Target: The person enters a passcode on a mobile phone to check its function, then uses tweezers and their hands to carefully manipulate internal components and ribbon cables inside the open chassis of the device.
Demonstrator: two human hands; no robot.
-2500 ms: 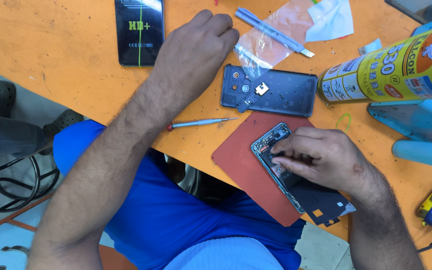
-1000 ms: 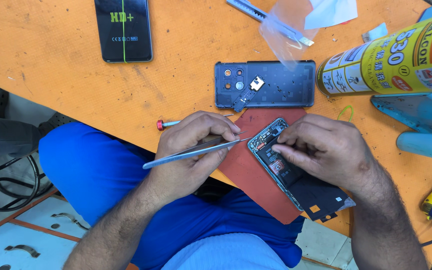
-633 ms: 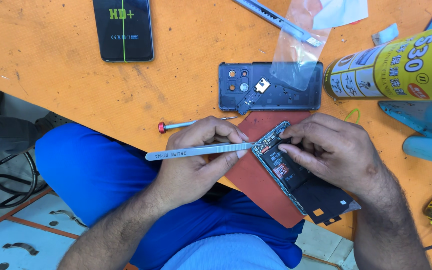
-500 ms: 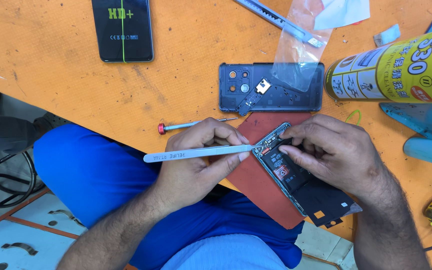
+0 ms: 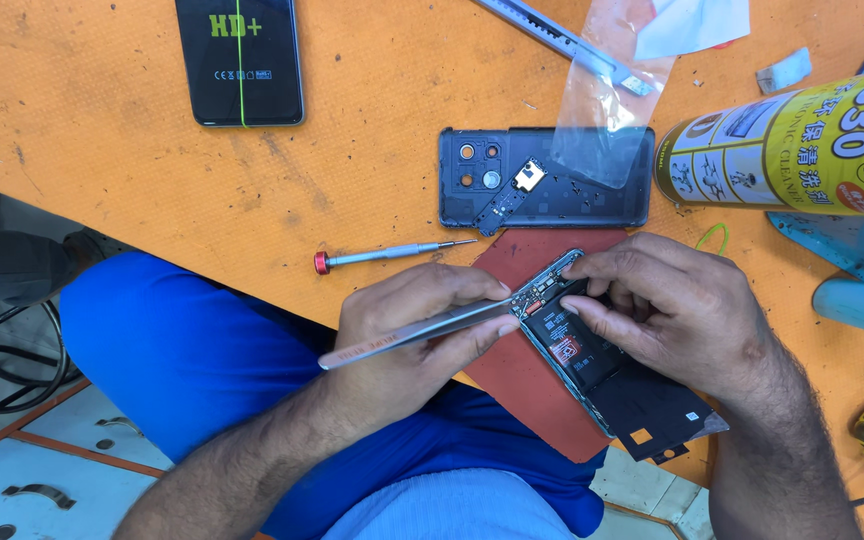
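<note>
An opened phone (image 5: 592,365) with its insides bare lies tilted on a dark red mat (image 5: 527,375) at the table's near edge. My right hand (image 5: 677,310) rests on the phone, fingers pressing its upper end. My left hand (image 5: 417,330) grips metal tweezers (image 5: 417,335) whose tips touch the phone's top left corner. The phone's dark back cover (image 5: 542,178) lies just beyond the mat with a small part on it.
A red-capped screwdriver (image 5: 392,254) lies left of the mat. A black boxed screen protector (image 5: 240,60) sits at the far left, a yellow spray can (image 5: 792,140) at the right, a clear plastic bag (image 5: 607,110) and a metal tool (image 5: 562,40) behind. Blue items line the right edge.
My left hand picked the tweezers up from the table and brought their tips to the phone's top corner. In the last half second they shifted only slightly; the right hand stays on the phone.
</note>
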